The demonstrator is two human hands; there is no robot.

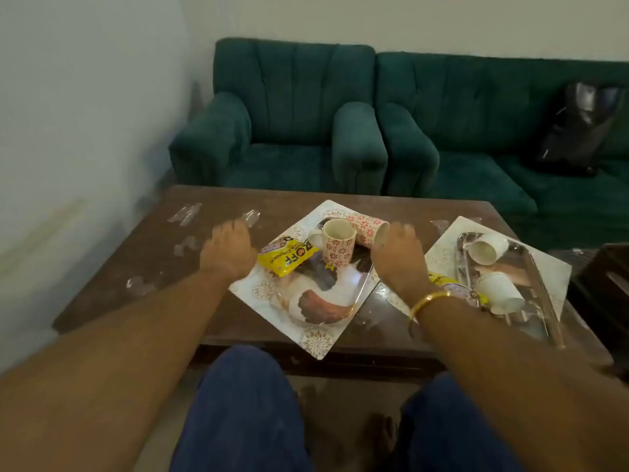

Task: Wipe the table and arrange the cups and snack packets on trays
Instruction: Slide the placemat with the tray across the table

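Head view showed us our own knees in blue trousers (pixel 245 410) nearest the lens, with both bare forearms reaching out over the dark wooden table (pixel 112 267). Our left hand (pixel 227 251) hung above bare tabletop just left of the near tray, back upward, fingers curled loosely down; it gripped nothing that we could see, though motion blur hid the fingertips. Our right hand (pixel 399 257), with a gold bangle (pixel 429 300) at the wrist, lay over the right edge of that tray, fingers bent forward beside the tipped cup; whether they touched it we could not tell.

Between the hands sat the near tray (pixel 316 342), pale with a bird picture, turned cornerwise. On it lay a yellow snack packet (pixel 285 258), an upright patterned cup (pixel 337 240) and a second patterned cup (pixel 371 229) on its side, mouth facing right. To the right, well apart, a second pale tray (pixel 551 267) carried two white cups (pixel 487 247) (pixel 500 294), both tipped over, and another yellow packet (pixel 457 288) partly hidden behind our right wrist.

Scraps of clear wrapper (pixel 185 214) littered the left half of the table. Beyond stood a green armchair (pixel 282 124) and a green sofa (pixel 493 137) with a dark bag (pixel 578 124) on it, against pale walls.
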